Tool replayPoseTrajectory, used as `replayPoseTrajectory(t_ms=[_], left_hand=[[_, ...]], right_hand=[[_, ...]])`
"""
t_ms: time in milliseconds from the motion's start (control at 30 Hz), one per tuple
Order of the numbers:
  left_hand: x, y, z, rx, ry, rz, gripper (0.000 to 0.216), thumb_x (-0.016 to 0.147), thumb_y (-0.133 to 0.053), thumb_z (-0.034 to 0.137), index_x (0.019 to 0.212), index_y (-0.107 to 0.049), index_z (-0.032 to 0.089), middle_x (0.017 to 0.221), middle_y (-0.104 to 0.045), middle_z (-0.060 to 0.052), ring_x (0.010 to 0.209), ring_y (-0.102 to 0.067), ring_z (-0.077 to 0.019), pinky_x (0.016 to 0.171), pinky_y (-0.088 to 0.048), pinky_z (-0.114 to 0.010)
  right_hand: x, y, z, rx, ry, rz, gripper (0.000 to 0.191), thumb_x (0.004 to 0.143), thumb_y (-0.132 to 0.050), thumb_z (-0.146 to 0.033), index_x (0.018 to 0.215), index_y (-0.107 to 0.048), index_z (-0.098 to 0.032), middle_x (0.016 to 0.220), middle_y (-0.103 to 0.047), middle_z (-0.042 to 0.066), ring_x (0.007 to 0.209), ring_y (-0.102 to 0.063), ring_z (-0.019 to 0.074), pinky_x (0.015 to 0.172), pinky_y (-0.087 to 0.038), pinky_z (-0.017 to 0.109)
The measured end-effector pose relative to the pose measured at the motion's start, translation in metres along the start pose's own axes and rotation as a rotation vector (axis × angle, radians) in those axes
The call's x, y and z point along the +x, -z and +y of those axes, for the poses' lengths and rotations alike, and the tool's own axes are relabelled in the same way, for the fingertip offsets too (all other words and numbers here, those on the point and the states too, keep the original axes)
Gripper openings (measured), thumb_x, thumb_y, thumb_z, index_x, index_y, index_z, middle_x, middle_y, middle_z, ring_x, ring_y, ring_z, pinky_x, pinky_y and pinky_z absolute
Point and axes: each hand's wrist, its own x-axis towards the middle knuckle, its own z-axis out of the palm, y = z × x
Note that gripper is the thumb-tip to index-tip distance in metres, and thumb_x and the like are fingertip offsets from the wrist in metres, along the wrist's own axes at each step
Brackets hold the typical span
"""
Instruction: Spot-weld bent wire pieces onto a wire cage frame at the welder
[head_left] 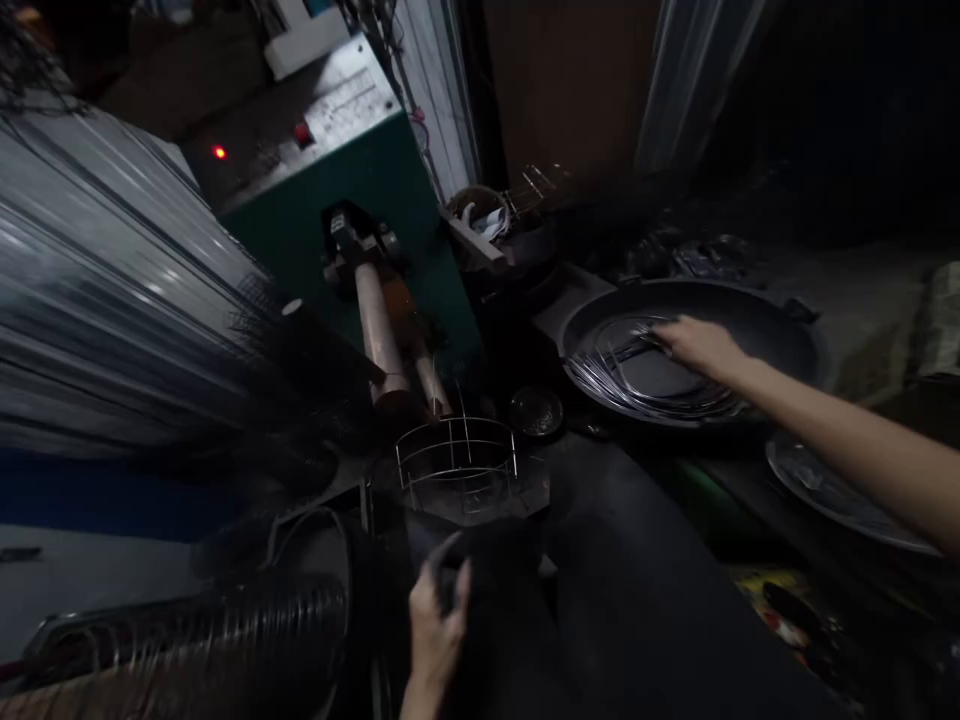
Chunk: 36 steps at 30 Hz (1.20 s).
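My right hand (697, 343) is out over the wide dark pan (780, 330) at far right, fingers spread and resting on the loose wire rings (645, 385) lying in it — touching, not yet closed on one. Best to pinch a single ring off the top so the rest don't drag along. My left hand (435, 625) is near me, fingers curled on a dark edge below the wire cage (457, 465) — I'd keep that steady beneath the green machine (352, 180).

Shiny bare metal is seen in the wires (645, 385), lying in a matt dark pan (780, 330), and in the wire basket (457, 462); the machine (375, 170) is painted green.
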Motion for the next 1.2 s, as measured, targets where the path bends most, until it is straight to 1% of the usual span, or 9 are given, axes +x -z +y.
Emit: replayPoseTrajectory(t_ms=[133, 233, 367, 533, 700, 900, 1033, 1133, 1200], left_hand=[[0.031, -0.043, 0.086, -0.136, -0.37, -0.272, 0.033, 0.095, -0.043, 0.03, 0.124, -0.059, 0.026, 0.113, -0.069, -0.007, 0.105, -0.065, -0.0207, 0.093, -0.055, -0.039], [0.06, -0.078, 0.15, -0.28, -0.424, -0.313, 0.039, 0.095, -0.043, 0.034, 0.131, -0.052, 0.022, 0.133, -0.058, -0.009, 0.124, -0.054, -0.0235, 0.107, -0.044, -0.044], [0.084, -0.1, 0.187, -0.347, -0.361, -0.443, 0.033, 0.096, -0.041, 0.038, 0.115, -0.061, 0.02, 0.111, -0.067, -0.007, 0.109, -0.062, -0.0244, 0.098, -0.051, -0.042], [0.042, -0.073, 0.174, -0.188, -0.403, -0.55, 0.03, 0.096, -0.04, 0.035, 0.105, -0.064, 0.02, 0.091, -0.067, -0.005, 0.088, -0.066, -0.0204, 0.084, -0.056, -0.034], [0.011, -0.055, 0.155, 0.026, -0.517, 0.031, 0.042, 0.09, -0.052, 0.038, 0.129, -0.054, 0.023, 0.122, -0.059, -0.012, 0.118, -0.053, -0.0293, 0.105, -0.041, -0.049], [0.031, -0.085, 0.13, -0.091, -0.197, -0.474, 0.034, 0.096, -0.038, 0.04, 0.11, -0.062, 0.02, 0.09, -0.069, -0.005, 0.085, -0.066, -0.0206, 0.079, -0.054, -0.032], [0.033, -0.08, 0.124, -0.114, -0.054, -0.355, 0.035, 0.097, -0.035, 0.038, 0.103, -0.064, 0.019, 0.091, -0.069, -0.004, 0.086, -0.066, -0.0193, 0.08, -0.052, -0.03], [0.032, -0.046, 0.113, -0.054, -0.153, -0.409, 0.031, 0.096, -0.039, 0.037, 0.107, -0.064, 0.02, 0.098, -0.07, -0.004, 0.092, -0.066, -0.0193, 0.085, -0.052, -0.031], [0.037, -0.011, 0.097, -0.018, -0.23, -0.258, 0.03, 0.094, -0.045, 0.036, 0.116, -0.06, 0.022, 0.111, -0.067, -0.006, 0.104, -0.063, -0.0199, 0.094, -0.049, -0.033]], right_hand=[[-0.028, 0.037, -0.083, 0.228, -0.064, 0.166, 0.013, 0.085, -0.063, -0.012, 0.074, -0.056, -0.015, 0.061, -0.041, -0.002, 0.057, -0.03, 0.009, 0.059, -0.026, 0.024], [-0.071, 0.036, -0.144, 0.602, -0.23, 0.029, 0.021, 0.096, -0.042, -0.015, 0.077, -0.048, -0.017, 0.06, -0.044, -0.002, 0.052, -0.04, 0.0081, 0.057, -0.034, 0.022], [-0.125, 0.009, -0.184, 0.882, -0.357, -0.201, 0.02, 0.097, -0.039, -0.012, 0.079, -0.047, -0.016, 0.056, -0.046, -0.003, 0.046, -0.042, 0.0071, 0.045, -0.03, 0.018], [-0.142, 0.001, -0.179, 0.911, -0.404, -0.151, 0.024, 0.098, -0.039, -0.01, 0.075, -0.047, -0.016, 0.056, -0.046, -0.002, 0.046, -0.043, 0.006, 0.045, -0.034, 0.017], [-0.135, 0.016, -0.168, 0.923, -0.403, -0.087, 0.024, 0.096, -0.045, -0.01, 0.074, -0.052, -0.016, 0.062, -0.049, 0.001, 0.051, -0.048, 0.0063, 0.047, -0.039, 0.018], [-0.156, 0.007, -0.175, 0.87, -0.505, -0.116, 0.03, 0.095, -0.045, -0.017, 0.068, -0.055, -0.018, 0.077, -0.06, 0.01, 0.061, -0.057, 0.0109, 0.046, -0.042, 0.02], [-0.192, -0.03, -0.16, 0.655, -0.359, -0.43, 0.029, 0.076, -0.07, -0.047, 0.066, -0.06, -0.022, 0.079, -0.065, 0.011, 0.075, -0.062, 0.0213, 0.056, -0.05, 0.029], [-0.203, -0.059, -0.149, 0.536, -0.12, -0.511, 0.049, 0.056, -0.075, -0.066, 0.07, -0.063, -0.02, 0.081, -0.066, 0.008, 0.079, -0.061, 0.022, 0.065, -0.05, 0.03], [-0.193, -0.072, -0.15, 0.521, -0.05, -0.525, 0.055, 0.062, -0.066, -0.071, 0.077, -0.064, -0.018, 0.076, -0.065, 0.007, 0.068, -0.058, 0.0176, 0.059, -0.047, 0.027]])
